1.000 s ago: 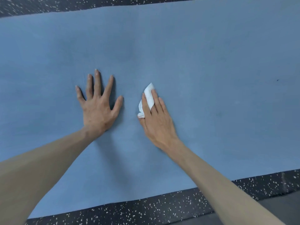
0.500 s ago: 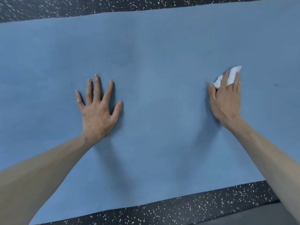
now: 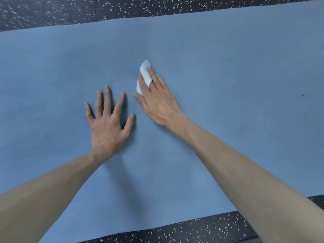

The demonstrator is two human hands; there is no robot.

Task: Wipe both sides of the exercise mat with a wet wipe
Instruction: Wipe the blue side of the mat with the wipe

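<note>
A blue exercise mat (image 3: 228, 120) lies flat on the floor and fills most of the view. My left hand (image 3: 108, 123) rests palm down on the mat with its fingers spread. Just to its right, my right hand (image 3: 157, 100) presses a folded white wet wipe (image 3: 145, 72) onto the mat. The wipe is pinched between the index and middle fingers, and part of it shows beside the thumb. The rest of the wipe is hidden under the hand.
Black rubber flooring with white specks (image 3: 157, 7) borders the mat along its far edge and its near edge (image 3: 192, 230). A small dark speck (image 3: 303, 95) sits on the mat at the far right.
My right hand swept the wipe out to the right and has come back left, ending beside my left hand. The left hand stayed planted; the view shifted slightly.
</note>
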